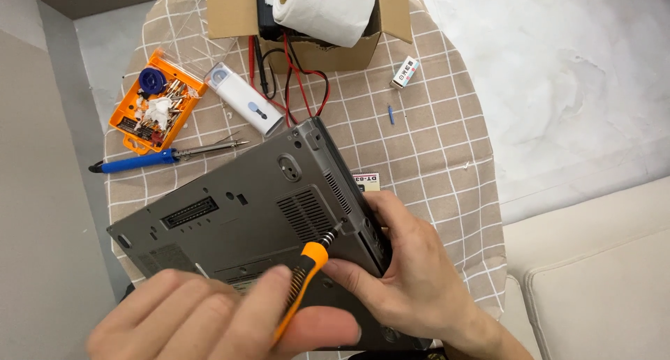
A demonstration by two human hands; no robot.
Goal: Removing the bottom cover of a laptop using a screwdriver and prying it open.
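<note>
**Laptop bottom panel, screw work near the corner vent**

Laptop [244, 213] is flipped belly-up on the worktop [447, 158], grey base facing the camera. Left hand [209, 318] is curled shut around the orange-and-black screwdriver [303, 276], and the tip sits on a spot just past its fingertips, right beside the vent grille. Right hand [412, 276] is clamped on the laptop's near-right edge, fingers wrapped over the side and thumb pressed on the base, just right of the driver shaft.

Progress-wise, my read is that it's early: the base cover looks fully seated, no gap that I can see, and no loose screws lying around the hands. Whether this screw is coming out or going in, can't tell.

Room: the laptop's near corner hangs off the worktop edge toward the body, under both hands, so there isn't much support there. Beyond the left hand's knuckles lie a blue-handled soldering iron [150, 158] and an orange parts tray [157, 102]. Further out are a white tool case [244, 98] and a cardboard box [307, 18] with red and black leads [307, 88] spilling out. Checked cloth beyond the right hand carries only small bits.
</note>
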